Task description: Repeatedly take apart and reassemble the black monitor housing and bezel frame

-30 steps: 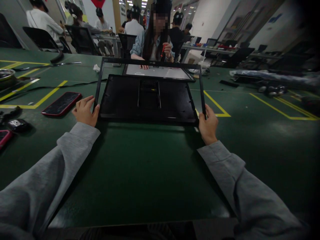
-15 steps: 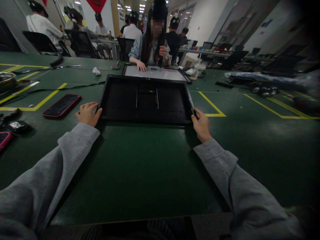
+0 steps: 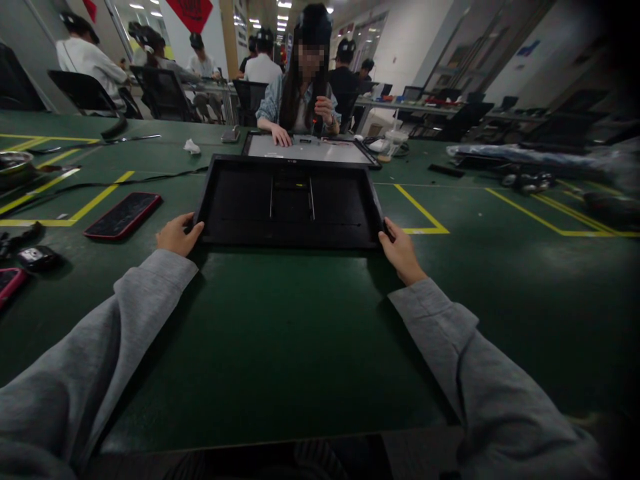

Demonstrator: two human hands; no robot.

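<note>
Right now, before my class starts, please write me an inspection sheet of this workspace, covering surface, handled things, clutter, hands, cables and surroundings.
Surface: green tabletop, marked with yellow tape lines.
Handled things: black rectangular frame, apparently resting on a shallow black plastic shell.
Clutter: red-edged black phone, crumpled white tissue, round metal bowl, flat black strip.
Hands: left hand and right hand grip the frame's opposite sides.
Cables: long thin black strap or cable behind the phone; which, I cannot tell.
Surroundings: across the table, a person in a light blue sleeve touches a flat grey panel; others sit beyond.
</note>
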